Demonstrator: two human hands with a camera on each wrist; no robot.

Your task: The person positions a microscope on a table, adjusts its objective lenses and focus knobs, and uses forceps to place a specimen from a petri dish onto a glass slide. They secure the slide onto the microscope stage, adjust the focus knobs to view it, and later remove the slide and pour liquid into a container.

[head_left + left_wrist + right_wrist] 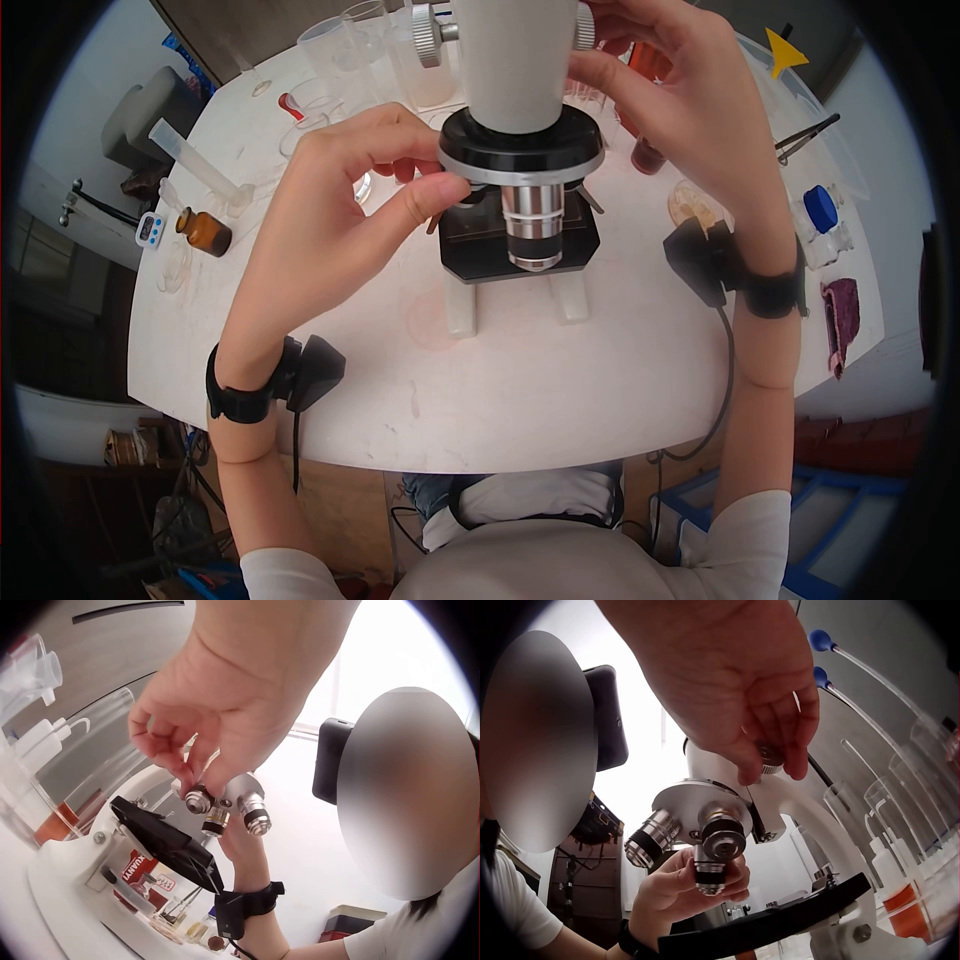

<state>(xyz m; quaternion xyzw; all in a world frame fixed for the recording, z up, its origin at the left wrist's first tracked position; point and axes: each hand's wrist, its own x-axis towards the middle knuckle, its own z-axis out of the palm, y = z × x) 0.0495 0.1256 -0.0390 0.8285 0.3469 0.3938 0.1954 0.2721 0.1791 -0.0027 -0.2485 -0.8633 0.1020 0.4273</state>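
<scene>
A white microscope (515, 60) stands mid-table on a round white table (560, 400). Its black nosepiece (522, 152) carries several silver objective lenses (533, 225) over the black stage (520, 245). My left hand (435, 185) reaches in from the left, and in the left wrist view its fingertips (196, 787) pinch one objective (199, 801). My right hand (600, 60) grips the focus knob (771, 756) on the microscope's right side, thumb and fingers curled round it. The right wrist view shows the left hand (705, 881) holding the lowest objective (710, 871).
An amber bottle (205, 232), a small timer (150, 228) and a lying cylinder (195, 160) are at the left. Clear beakers (340, 40) stand behind. A blue-capped bottle (822, 210), a purple cloth (842, 315) and a dish (695, 205) lie right.
</scene>
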